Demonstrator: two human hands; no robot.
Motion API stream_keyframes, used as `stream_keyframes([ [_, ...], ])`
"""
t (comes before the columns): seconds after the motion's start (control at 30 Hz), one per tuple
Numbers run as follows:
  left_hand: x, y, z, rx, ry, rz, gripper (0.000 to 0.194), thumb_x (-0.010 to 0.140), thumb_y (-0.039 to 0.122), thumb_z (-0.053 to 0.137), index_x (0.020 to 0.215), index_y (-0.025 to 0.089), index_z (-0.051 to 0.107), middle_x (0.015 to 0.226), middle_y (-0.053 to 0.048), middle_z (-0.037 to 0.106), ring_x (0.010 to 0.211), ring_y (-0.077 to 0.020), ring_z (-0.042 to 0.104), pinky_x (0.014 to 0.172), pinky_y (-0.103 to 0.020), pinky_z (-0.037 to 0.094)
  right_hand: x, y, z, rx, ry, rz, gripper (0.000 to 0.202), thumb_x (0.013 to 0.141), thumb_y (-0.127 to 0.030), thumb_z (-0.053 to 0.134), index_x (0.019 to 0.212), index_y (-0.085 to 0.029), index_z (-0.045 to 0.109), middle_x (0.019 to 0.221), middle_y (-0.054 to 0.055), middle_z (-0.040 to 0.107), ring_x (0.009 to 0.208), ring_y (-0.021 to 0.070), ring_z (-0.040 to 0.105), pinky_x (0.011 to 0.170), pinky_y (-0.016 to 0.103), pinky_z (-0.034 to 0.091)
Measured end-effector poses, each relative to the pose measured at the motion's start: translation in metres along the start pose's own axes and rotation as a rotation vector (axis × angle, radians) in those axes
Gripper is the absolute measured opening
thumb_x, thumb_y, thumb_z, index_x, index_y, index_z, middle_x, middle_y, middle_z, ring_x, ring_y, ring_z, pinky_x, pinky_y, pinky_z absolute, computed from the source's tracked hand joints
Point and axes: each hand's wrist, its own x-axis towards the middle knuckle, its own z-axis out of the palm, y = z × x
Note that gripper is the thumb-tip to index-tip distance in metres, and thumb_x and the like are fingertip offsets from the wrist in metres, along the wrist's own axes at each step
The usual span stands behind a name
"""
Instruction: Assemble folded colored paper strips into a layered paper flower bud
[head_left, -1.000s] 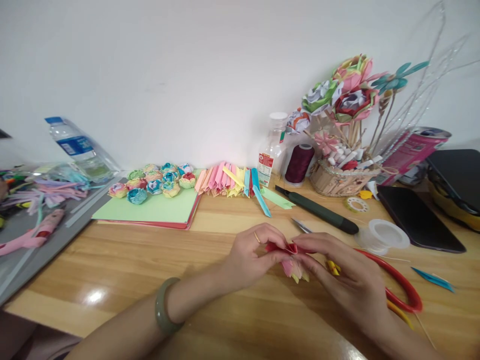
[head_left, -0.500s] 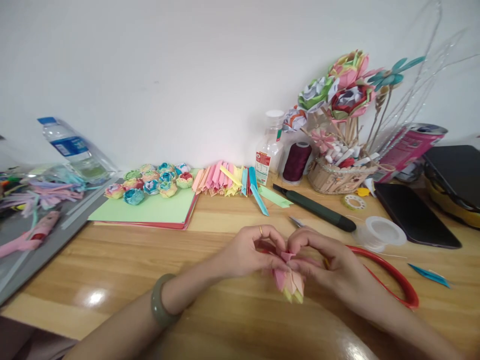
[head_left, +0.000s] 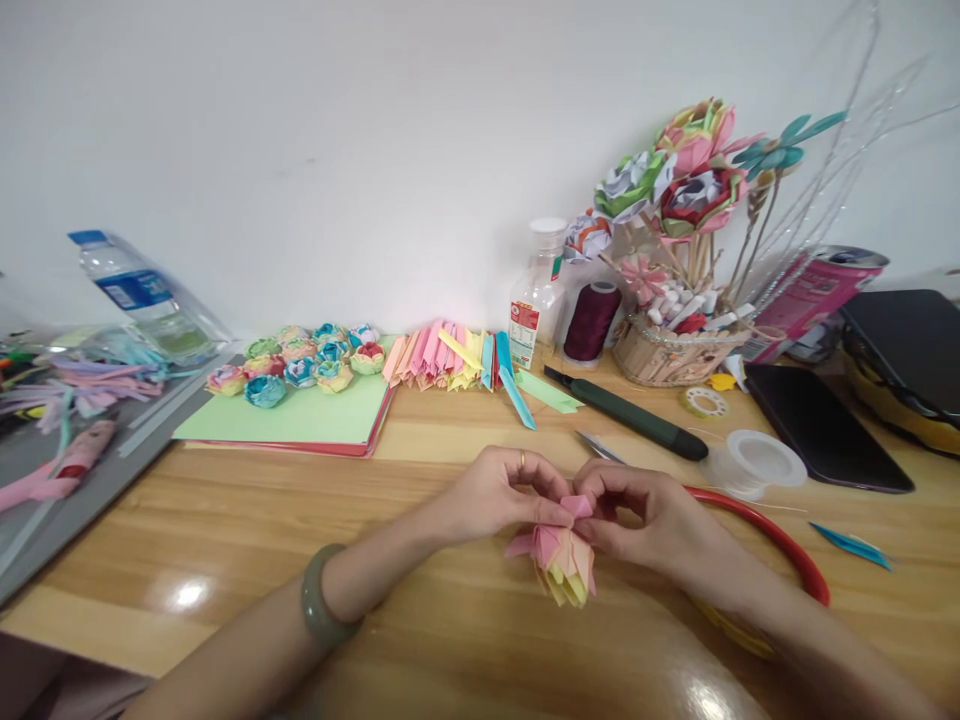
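Note:
A folded paper flower (head_left: 564, 565) in pink, peach and yellow hangs tilted from my fingers, its yellow tips pointing down toward me. With thumb and forefinger, my left hand (head_left: 517, 495) pinches its pink top from the left. From the right, my right hand (head_left: 637, 510) pinches the same end, its fingertips close against the left ones. A pink folded piece stands up between the two pinches. Behind my right hand lie red-handled scissors (head_left: 780, 540), partly covered by the hand and forearm. Their metal tip (head_left: 600, 447) shows just beyond my fingers.
Finished paper flowers (head_left: 300, 370) sit on green paper (head_left: 285, 425). Folded paper strips (head_left: 442, 355) stand in a row beside them. Farther right are a dark green cutter (head_left: 637, 420), a spool of clear line (head_left: 761, 465), maroon thread (head_left: 592, 323), a flower basket (head_left: 675, 350) and a phone (head_left: 829, 425).
The paper flower has turned and shifted slightly left, so more of its yellow inside shows. The pink piece at its top stands higher. Both hands keep pinching.

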Motion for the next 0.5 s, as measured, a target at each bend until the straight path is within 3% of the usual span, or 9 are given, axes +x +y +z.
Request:
stream_keyframes([
  [0.13, 0.0, -0.001, -0.002, 0.023, -0.042, 0.002, 0.02, 0.057, 0.023, 0.076, 0.068, 0.012, 0.062, 0.067, 0.0, 0.06, 0.061, -0.0073, 0.052, 0.061, -0.02, 0.041, 0.001, 0.003, 0.001, 0.099, -0.023, 0.064, 0.015, 0.074, -0.032, 0.062, 0.072, -0.017, 0.06, 0.069, -0.002, 0.057, 0.061, 0.0107, 0.049, 0.056, 0.023, 0.039],
  [0.3, 0.002, -0.004, -0.002, -0.001, 0.009, 0.002, 0.025, 0.055, 0.027, 0.077, 0.066, 0.012, 0.061, 0.066, 0.001, 0.06, 0.061, -0.0075, 0.052, 0.061, -0.021, 0.041, 0.005, 0.008, 0.0, 0.287, -0.125, 0.14, 0.022, 0.073, -0.037, 0.064, 0.078, -0.016, 0.063, 0.073, 0.001, 0.064, 0.067, 0.0135, 0.058, 0.063, 0.026, 0.044],
  [0.5, 0.004, -0.004, -0.007, 0.007, -0.023, -0.018, 0.022, 0.055, 0.024, 0.076, 0.069, 0.011, 0.064, 0.065, 0.0, 0.061, 0.058, -0.0073, 0.052, 0.059, -0.022, 0.041, 0.006, 0.017, 0.002, 0.35, -0.029, 0.21, 0.027, 0.067, -0.04, 0.07, 0.071, -0.015, 0.062, 0.068, 0.0, 0.062, 0.06, 0.0109, 0.055, 0.056, 0.023, 0.041],
])
